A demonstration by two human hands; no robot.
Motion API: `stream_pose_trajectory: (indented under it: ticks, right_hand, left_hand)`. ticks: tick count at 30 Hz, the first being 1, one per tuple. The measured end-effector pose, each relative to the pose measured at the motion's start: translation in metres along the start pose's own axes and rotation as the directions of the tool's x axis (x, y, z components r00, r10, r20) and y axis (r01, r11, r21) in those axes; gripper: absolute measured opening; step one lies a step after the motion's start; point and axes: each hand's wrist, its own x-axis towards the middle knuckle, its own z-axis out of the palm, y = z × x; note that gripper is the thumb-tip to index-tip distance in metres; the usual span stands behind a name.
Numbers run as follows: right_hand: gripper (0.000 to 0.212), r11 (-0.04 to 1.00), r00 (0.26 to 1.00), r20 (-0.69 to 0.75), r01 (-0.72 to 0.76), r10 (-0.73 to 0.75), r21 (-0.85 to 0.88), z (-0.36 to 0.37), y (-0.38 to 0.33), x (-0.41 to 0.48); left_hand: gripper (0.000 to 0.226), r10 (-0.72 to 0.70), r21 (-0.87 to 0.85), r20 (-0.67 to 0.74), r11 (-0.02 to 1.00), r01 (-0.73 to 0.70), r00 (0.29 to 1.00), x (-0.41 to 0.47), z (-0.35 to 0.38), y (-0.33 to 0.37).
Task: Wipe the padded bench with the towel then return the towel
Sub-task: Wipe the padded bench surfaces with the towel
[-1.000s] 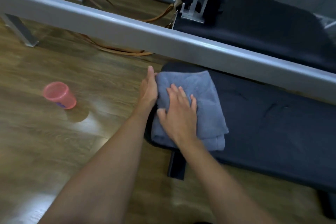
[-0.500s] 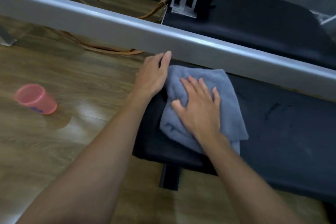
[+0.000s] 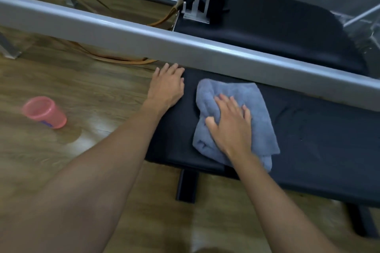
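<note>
A black padded bench [image 3: 320,146] runs from the centre to the right edge. On its left part lies a folded grey-blue towel [image 3: 259,113]. My right hand [image 3: 230,125] presses flat on the towel, fingers spread, thumb bunching the cloth's left side. My left hand [image 3: 167,86] rests on the bench's left end, fingers curled over the far corner, a little apart from the towel.
A thick grey metal rail [image 3: 185,47] crosses diagonally just behind the bench. Beyond it sits another black pad [image 3: 277,26] with a metal bracket. A pink plastic cup [image 3: 44,112] stands on the wooden floor at the left. Brown cords [image 3: 115,58] lie under the rail.
My right hand has slid the towel to the right along the bench, away from the left end. My left hand has let go of the towel's edge and now rests on the bench corner.
</note>
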Motion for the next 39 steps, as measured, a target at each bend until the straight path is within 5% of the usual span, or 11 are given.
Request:
stream_pose_trajectory:
  ticks: [8,21,30,36,39]
  right_hand:
    - [0.068,0.996,0.998,-0.066,-0.01,0.004,-0.093,0.0,0.021,-0.061]
    - [0.043,0.989,0.989,-0.047,-0.141,0.139,-0.052,-0.002,0.052,0.137]
    - [0.079,0.992,0.997,-0.022,-0.073,0.071,-0.102,-0.018,0.071,-0.012]
    - [0.068,0.985,0.994,-0.097,-0.062,0.047,-0.158,-0.015,0.081,-0.088]
    - [0.07,0.99,0.994,-0.1,-0.065,0.052,-0.123,-0.015,0.084,-0.073]
  left_hand:
    - [0.043,0.107,0.026,0.095,0.994,-0.11,0.99,0.016,0.013,0.056]
    - [0.038,0.121,0.062,-0.113,0.992,-0.114,0.986,0.034,0.041,0.056]
    - [0.043,0.071,0.135,0.009,0.988,-0.072,0.997,0.025,0.027,0.071]
    - [0.042,-0.017,0.129,0.113,0.992,0.002,0.993,0.03,0.021,0.085]
    - [0.039,0.084,0.04,0.118,0.995,-0.089,0.989,0.039,0.026,0.101]
